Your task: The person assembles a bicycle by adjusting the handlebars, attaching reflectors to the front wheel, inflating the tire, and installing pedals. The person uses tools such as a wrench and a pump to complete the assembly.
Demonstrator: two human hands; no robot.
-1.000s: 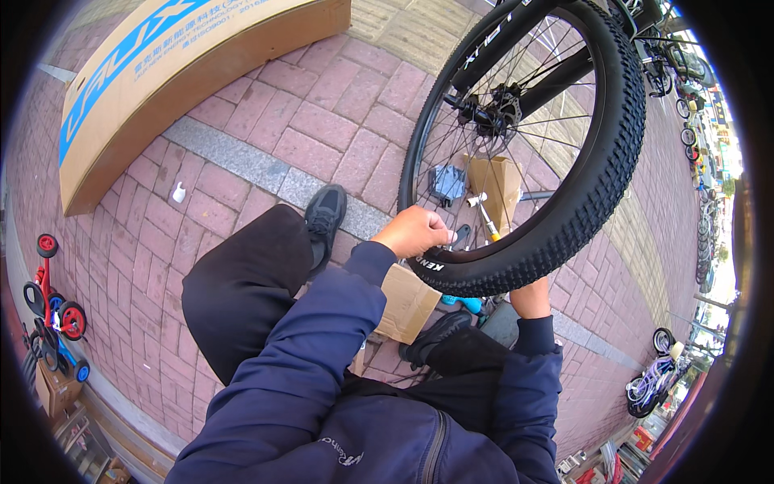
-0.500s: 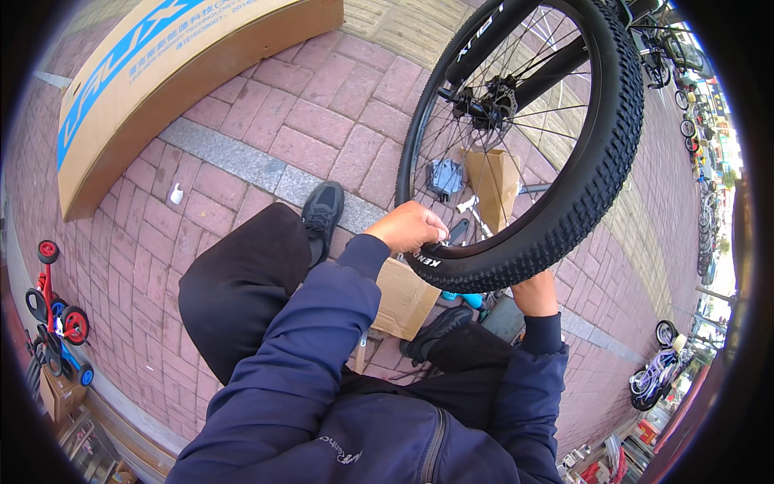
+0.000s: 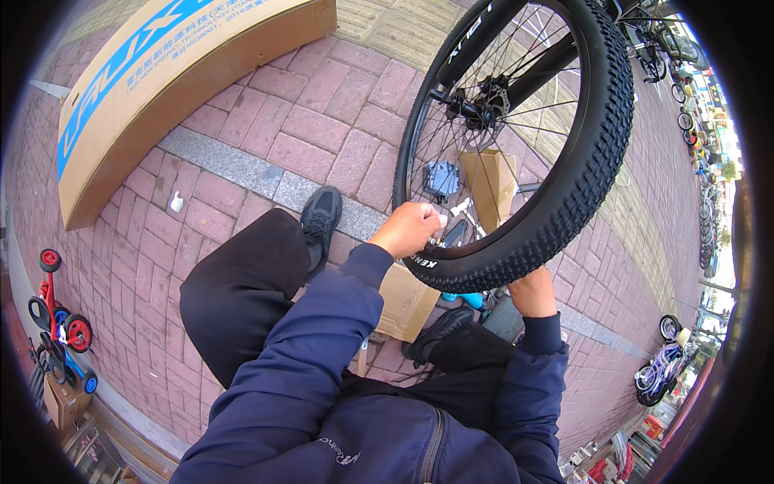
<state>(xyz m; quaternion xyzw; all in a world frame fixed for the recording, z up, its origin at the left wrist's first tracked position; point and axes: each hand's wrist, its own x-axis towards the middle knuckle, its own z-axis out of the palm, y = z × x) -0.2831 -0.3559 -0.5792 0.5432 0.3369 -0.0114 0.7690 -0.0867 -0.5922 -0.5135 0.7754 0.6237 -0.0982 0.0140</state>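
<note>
Head view, only one: person crouched on red brick paving (image 3: 266,121), knees up, dark trousers, navy jacket. Bicycle wheel (image 3: 564,161) fills the 1 o'clock part of the frame, knobby black tyre, spokes, hub with disc at about 12 o'clock of centre. Left hand (image 3: 413,228) sits at the rim's inner edge at the wheel's 7 o'clock, fingers curled tight around something small at the rim, maybe a valve or spoke end, too small to tell. Right hand (image 3: 532,290) is under the tyre at its 6 o'clock, pressed against the tread from below; fingers hidden behind the tyre, so cannot tell whether it grips or just props. Long cardboard box (image 3: 161,89) lies at 10 o'clock, small brown carton (image 3: 407,302) under the wheel, brown paper bag (image 3: 492,181) and loose parts seen through the spokes. Kids' ride-on toys (image 3: 56,323) at 8 o'clock. Looks like a rim-side adjustment step on the wheel; next move likely needs the right hand steadying while the left turns or presses.
</note>
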